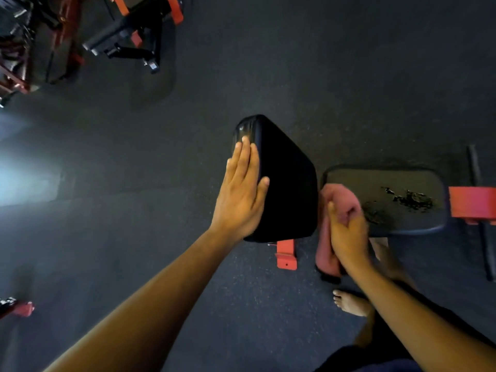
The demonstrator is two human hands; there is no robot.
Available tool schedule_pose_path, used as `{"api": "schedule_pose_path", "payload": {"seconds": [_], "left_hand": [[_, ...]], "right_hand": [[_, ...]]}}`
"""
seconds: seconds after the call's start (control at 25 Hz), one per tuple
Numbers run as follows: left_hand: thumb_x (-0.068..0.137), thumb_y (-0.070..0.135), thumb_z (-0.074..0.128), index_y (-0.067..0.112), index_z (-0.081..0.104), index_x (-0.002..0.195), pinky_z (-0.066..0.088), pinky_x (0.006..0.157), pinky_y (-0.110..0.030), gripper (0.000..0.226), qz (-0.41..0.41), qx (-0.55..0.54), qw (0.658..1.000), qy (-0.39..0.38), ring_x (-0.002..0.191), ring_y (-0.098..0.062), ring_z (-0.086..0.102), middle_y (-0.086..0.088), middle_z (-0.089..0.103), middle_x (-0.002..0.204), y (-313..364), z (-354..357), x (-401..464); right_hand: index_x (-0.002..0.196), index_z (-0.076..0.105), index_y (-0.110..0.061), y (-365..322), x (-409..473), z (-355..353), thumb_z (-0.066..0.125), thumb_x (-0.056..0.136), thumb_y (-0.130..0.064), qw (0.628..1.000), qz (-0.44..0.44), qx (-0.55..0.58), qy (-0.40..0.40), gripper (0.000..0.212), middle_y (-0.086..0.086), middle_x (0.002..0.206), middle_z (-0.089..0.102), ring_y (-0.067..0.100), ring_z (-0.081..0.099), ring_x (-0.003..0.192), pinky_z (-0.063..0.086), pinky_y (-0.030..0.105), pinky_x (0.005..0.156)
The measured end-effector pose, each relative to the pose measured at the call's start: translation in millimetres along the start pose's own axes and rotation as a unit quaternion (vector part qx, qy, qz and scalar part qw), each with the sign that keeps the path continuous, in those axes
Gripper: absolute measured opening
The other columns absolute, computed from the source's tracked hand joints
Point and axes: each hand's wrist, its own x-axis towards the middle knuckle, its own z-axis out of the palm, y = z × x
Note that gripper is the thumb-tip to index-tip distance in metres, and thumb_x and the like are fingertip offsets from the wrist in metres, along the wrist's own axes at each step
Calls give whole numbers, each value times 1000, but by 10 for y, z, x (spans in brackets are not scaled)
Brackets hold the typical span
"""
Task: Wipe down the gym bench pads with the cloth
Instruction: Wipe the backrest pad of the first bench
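A black raised back pad [287,181] stands tilted at the centre of the view. My left hand [241,191] lies flat against its left side, fingers straight and thumb on the pad's face. To the right sits the grey seat pad [389,183], its cover worn and flaking near the middle. My right hand [347,232] grips a bunched pink cloth [336,202] at the seat pad's left edge, in the gap between the two pads. The cloth's tail hangs down below my hand.
Orange frame parts of the bench show below the back pad [286,254] and at the right edge [472,202]. My bare feet [350,302] stand on the dark rubber floor [241,76]. Other black and orange gym machines [128,30] stand at the top left.
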Motion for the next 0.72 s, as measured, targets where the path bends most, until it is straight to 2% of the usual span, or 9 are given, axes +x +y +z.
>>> {"api": "schedule_pose_path", "payload": {"seconds": [0.08, 0.12, 0.16, 0.2, 0.32, 0.4, 0.48, 0.6, 0.72], "left_hand": [[112, 30, 30, 4, 12, 164, 0, 131, -36, 61, 20, 15, 1000, 17, 161, -18, -4, -7, 1, 173, -34, 19, -61], [112, 28, 30, 2, 14, 163, 3, 132, -39, 60, 21, 15, 999, 26, 161, -19, -1, -9, 4, 173, -34, 22, -58], [111, 27, 30, 1, 16, 163, 6, 132, -41, 59, 21, 14, 999, 30, 161, -20, 1, -10, 6, 172, -33, 22, -44], [111, 26, 31, 1, 17, 162, 9, 132, -44, 58, 22, 12, 999, 33, 162, -21, 3, -10, 7, 172, -28, 19, -38], [110, 22, 33, 0, 21, 161, 13, 131, -48, 57, 33, 9, 998, 45, 161, -24, 7, -12, 12, 172, -36, 31, -68], [110, 22, 33, 0, 22, 161, 13, 131, -48, 56, 34, 4, 998, 49, 161, -25, 8, -12, 13, 171, -46, 24, -55], [110, 21, 34, 0, 23, 161, 14, 131, -49, 56, 32, 0, 998, 52, 161, -26, 9, -14, 15, 171, -31, 22, -64], [110, 21, 34, 0, 24, 160, 17, 130, -52, 56, 34, -7, 998, 56, 161, -27, 10, -16, 17, 171, -41, 32, -73], [109, 22, 37, 0, 23, 160, 17, 129, -52, 58, 35, -8, 998, 53, 161, -28, 11, -16, 17, 171, -59, 48, -57]], "right_hand": [[127, 60, 3, 166, -222, 185, 62, 97, -10, 996, -26, -9, -83, 33, 14, 127, 64, 20, 63, 119, 41, 14, 90], [134, 57, -3, 162, -264, 327, 64, 97, -7, 989, -63, -20, -133, 38, 5, 133, 60, 5, 61, 119, 41, 10, 90], [138, 55, -12, 111, -235, 457, 65, 98, -14, 983, -102, -32, -152, 42, -7, 135, 54, -9, 56, 113, 41, 8, 88], [139, 54, -19, 42, -132, 552, 64, 99, -24, 982, -117, -42, -144, 41, -13, 134, 50, -13, 53, 106, 42, 9, 86], [136, 55, -18, 208, 314, 728, 52, 104, -41, 985, -72, -92, -130, 39, -6, 124, 48, 11, 55, 108, 40, 25, 82], [136, 52, -16, 499, 525, 716, 45, 105, -44, 978, 48, -141, -144, 43, 3, 117, 41, 31, 58, 109, 37, 29, 78], [140, 52, -9, 694, 383, 668, 44, 106, -41, 969, 135, -145, -150, 46, 9, 116, 39, 38, 57, 114, 38, 31, 83], [129, 57, -3, 451, -140, 544, 56, 103, -14, 989, 27, -77, -120, 29, 6, 115, 45, 30, 58, 111, 43, 28, 87], [137, 54, -11, 117, -188, 602, 60, 92, 6, 981, -136, -38, -131, 49, 2, 122, 46, 10, 55, 111, 44, 17, 97]]}}
